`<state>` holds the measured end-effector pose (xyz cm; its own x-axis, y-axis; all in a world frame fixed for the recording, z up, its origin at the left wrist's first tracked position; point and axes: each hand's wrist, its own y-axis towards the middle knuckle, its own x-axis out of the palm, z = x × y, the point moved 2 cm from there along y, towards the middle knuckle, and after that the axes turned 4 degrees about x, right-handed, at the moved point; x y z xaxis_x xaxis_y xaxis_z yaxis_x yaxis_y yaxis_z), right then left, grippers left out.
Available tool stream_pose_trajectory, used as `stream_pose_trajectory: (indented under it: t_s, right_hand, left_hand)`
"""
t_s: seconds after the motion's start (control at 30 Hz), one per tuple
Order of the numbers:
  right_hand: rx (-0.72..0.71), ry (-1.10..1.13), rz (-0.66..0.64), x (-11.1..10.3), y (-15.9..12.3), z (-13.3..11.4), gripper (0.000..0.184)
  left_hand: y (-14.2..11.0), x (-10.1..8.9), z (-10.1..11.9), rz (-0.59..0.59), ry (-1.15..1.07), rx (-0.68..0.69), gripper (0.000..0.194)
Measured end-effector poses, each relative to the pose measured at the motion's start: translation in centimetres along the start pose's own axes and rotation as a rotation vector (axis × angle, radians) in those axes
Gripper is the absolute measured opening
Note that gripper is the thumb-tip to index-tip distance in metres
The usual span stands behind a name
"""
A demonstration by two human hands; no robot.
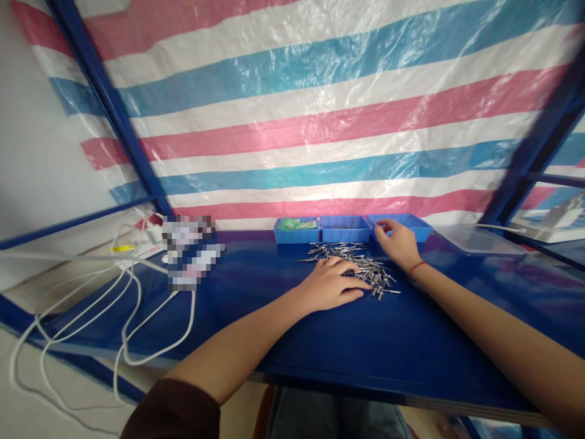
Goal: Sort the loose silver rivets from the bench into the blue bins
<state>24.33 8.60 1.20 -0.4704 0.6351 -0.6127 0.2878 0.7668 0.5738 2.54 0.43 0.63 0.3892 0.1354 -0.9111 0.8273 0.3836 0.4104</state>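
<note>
A loose pile of thin silvery metal pins (372,274), which look like blind rivets, lies on the blue tabletop. My left hand (336,281) rests palm down on the near left side of the pile, fingers spread. Just right of the pile, my right hand (400,245) is at the front left corner of the right blue bin (418,230). Its fingers are curled in, and anything between them is hidden. The middle blue bin (346,235) has some small pieces at its bottom. Green and whitish items (292,224) fill the left blue bin (297,236).
White cables (132,286) and a power strip (141,251) lie at the left, beside a pixelated object (192,256). A clear plastic lid (479,239) lies at the right. Blue frame posts (114,110) and a striped sheet (292,122) bound the back.
</note>
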Motion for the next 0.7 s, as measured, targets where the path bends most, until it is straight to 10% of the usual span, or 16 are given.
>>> stream_pose_trajectory:
  t_s: [0.2,0.7]
  right_hand:
    - [-0.058,0.042,-0.012,0.4,-0.9,-1.1,0.034]
    - [-0.063,0.166,-0.090,-0.5,-2.5,-3.7,0.033]
  left_hand:
    - [0.1,-0.2,1.0,-0.022,-0.046,0.149,0.030]
    - [0.5,0.6,-0.5,0.021,-0.131,-0.003,0.020]
